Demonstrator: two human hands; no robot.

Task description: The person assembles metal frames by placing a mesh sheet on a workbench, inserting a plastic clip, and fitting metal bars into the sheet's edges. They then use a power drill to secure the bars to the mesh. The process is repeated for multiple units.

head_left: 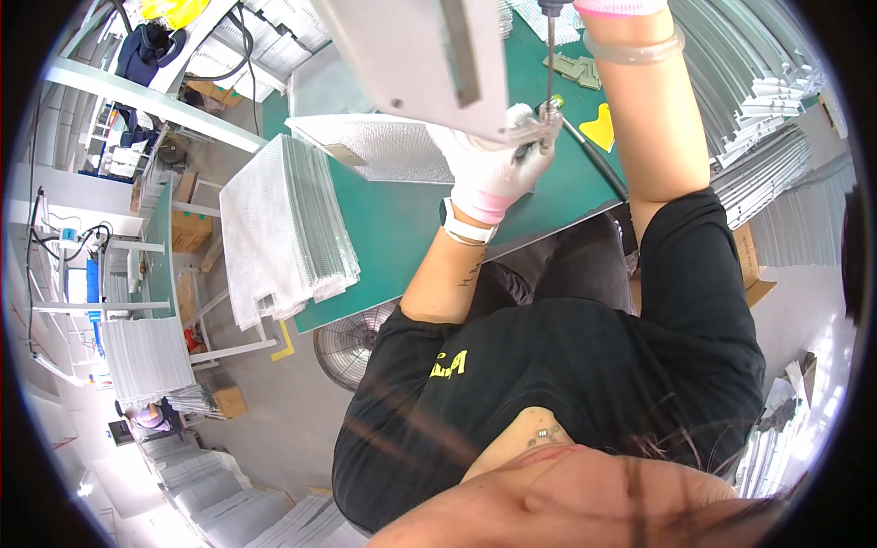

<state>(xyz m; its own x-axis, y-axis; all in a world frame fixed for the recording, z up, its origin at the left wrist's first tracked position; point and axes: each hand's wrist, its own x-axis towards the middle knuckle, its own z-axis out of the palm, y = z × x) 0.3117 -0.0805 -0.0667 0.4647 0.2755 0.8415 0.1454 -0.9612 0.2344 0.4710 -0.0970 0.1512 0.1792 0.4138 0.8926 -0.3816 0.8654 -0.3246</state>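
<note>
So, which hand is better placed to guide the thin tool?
Right, probably: that hand is off-frame, but its pink cuff shows beside the thin tool. The left hand is busy at the white panel.

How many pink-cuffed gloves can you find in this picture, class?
2. The left glove shows above the green table; the right glove is mostly cut off by the top edge.

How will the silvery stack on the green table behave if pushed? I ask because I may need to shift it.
The stack would probably fan or slide apart, since its layers look loose, with uneven edges. Each layer is likely light, being thin; the whole may feel heavy, with so many piled up.
</note>
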